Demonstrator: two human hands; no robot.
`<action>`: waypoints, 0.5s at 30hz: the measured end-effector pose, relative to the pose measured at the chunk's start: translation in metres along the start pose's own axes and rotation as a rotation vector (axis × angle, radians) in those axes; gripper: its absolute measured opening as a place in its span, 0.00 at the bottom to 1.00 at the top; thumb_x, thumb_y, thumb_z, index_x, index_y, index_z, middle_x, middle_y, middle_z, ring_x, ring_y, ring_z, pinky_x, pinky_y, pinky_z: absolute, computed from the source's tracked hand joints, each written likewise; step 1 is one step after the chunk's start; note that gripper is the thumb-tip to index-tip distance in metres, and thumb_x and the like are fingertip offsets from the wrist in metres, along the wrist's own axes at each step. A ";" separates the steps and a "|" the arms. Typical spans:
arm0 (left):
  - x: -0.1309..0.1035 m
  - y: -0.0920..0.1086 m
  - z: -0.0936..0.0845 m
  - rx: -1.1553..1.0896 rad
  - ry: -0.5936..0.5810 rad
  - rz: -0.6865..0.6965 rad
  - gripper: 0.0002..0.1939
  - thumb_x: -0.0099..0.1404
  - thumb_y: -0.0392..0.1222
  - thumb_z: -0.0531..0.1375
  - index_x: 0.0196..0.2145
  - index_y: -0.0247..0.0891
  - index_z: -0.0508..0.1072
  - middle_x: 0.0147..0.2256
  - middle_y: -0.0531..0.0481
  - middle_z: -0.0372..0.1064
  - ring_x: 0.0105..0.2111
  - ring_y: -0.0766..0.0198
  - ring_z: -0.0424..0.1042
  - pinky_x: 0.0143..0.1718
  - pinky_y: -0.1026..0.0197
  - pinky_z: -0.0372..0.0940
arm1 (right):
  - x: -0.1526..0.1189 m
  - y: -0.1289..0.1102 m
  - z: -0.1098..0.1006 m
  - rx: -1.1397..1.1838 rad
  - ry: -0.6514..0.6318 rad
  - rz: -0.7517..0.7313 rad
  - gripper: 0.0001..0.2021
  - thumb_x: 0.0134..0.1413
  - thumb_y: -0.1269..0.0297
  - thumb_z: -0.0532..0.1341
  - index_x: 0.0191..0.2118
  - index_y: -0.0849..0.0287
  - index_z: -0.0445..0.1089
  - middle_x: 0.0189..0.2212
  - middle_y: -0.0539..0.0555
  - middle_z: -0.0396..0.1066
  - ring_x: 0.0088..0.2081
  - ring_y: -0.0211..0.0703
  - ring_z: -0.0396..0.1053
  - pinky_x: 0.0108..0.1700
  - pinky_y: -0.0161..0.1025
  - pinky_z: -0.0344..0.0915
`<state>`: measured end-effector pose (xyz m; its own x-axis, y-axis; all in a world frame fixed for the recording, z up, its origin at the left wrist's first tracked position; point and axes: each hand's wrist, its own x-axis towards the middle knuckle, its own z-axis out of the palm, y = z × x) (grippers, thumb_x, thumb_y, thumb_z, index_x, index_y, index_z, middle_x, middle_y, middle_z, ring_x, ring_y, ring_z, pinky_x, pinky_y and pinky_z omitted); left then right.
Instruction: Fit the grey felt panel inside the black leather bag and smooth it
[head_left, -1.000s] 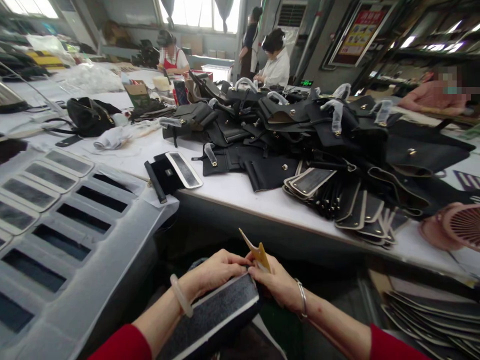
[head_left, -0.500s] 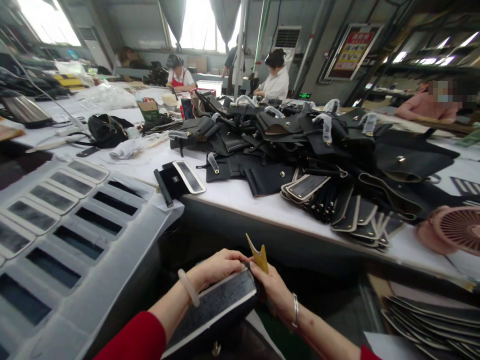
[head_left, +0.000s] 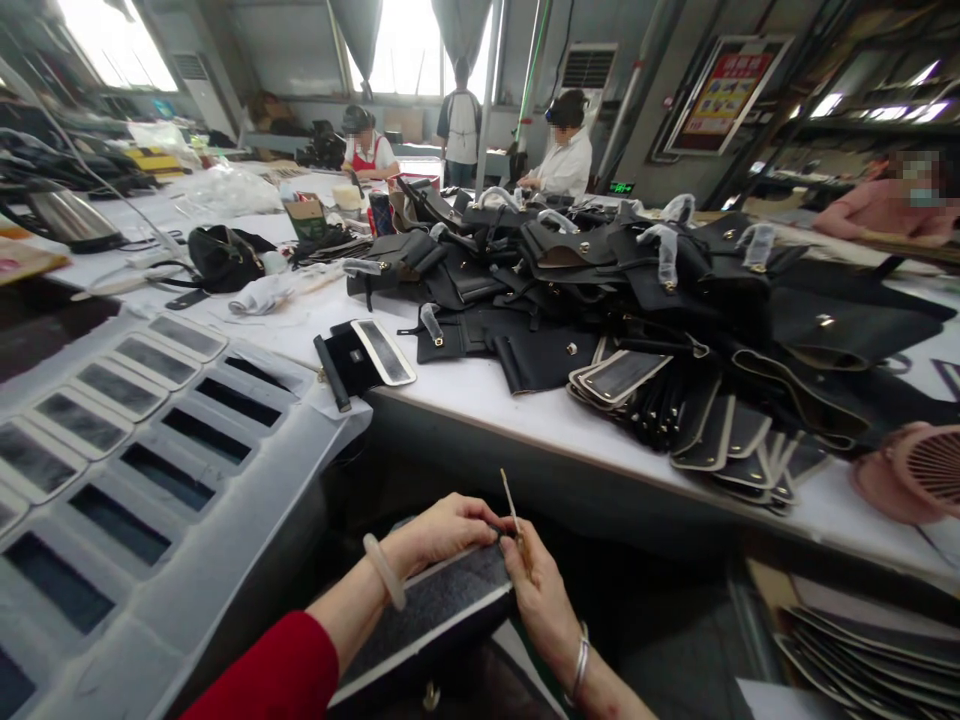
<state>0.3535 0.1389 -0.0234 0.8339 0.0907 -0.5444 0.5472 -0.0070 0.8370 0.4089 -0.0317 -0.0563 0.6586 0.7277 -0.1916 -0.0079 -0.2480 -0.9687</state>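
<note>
My left hand has its fingers closed on the far corner of a black leather bag piece that has a pale-edged dark panel. A gold-coloured clasp shows lower down on the work. At the same corner, my right hand grips a thin yellowish flat tool, seen nearly edge-on, which had a notched end. The right thumb presses close to the leather edge. Both hands' fingertips nearly meet there, and the exact contact under them is hidden.
Black leather bag parts are heaped on the white table. Pale-edged panels lie on a slotted grey surface at left. A pink fan and stacked panels are at right. Several co-workers sit or stand beyond.
The yellow tool has turned from showing its broad notched face to nearly edge-on. My right hand has rotated slightly; the left stays at the corner. The view has shifted a little.
</note>
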 end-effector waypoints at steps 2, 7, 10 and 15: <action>0.003 0.000 0.002 0.015 0.022 -0.002 0.19 0.49 0.43 0.61 0.38 0.34 0.80 0.30 0.50 0.73 0.31 0.60 0.68 0.35 0.59 0.62 | 0.002 0.000 0.001 -0.054 -0.014 -0.017 0.23 0.64 0.42 0.50 0.50 0.57 0.63 0.45 0.58 0.70 0.40 0.48 0.69 0.50 0.44 0.64; -0.022 0.004 -0.017 0.015 0.082 0.045 0.22 0.49 0.45 0.67 0.43 0.38 0.80 0.33 0.49 0.77 0.35 0.56 0.73 0.42 0.55 0.65 | 0.008 0.003 -0.016 -0.197 -0.126 0.066 0.29 0.57 0.37 0.53 0.52 0.57 0.64 0.47 0.61 0.72 0.50 0.57 0.69 0.51 0.47 0.66; -0.080 -0.010 -0.046 -0.076 0.296 0.119 0.27 0.57 0.55 0.64 0.52 0.40 0.75 0.43 0.46 0.77 0.45 0.54 0.72 0.51 0.54 0.62 | 0.019 0.003 -0.044 -0.286 -0.210 0.071 0.38 0.45 0.36 0.61 0.56 0.57 0.62 0.51 0.61 0.72 0.55 0.61 0.67 0.54 0.46 0.67; -0.187 -0.078 -0.046 -0.395 0.747 0.051 0.30 0.66 0.64 0.49 0.59 0.45 0.65 0.61 0.45 0.63 0.63 0.55 0.57 0.63 0.52 0.49 | 0.045 -0.025 -0.068 -0.496 -0.390 -0.027 0.27 0.52 0.34 0.53 0.36 0.53 0.71 0.34 0.56 0.75 0.38 0.54 0.72 0.38 0.41 0.69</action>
<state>0.1513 0.1684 0.0154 0.5140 0.7350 -0.4423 0.3293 0.3070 0.8929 0.4897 -0.0358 -0.0304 0.3302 0.8941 -0.3025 0.4158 -0.4255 -0.8038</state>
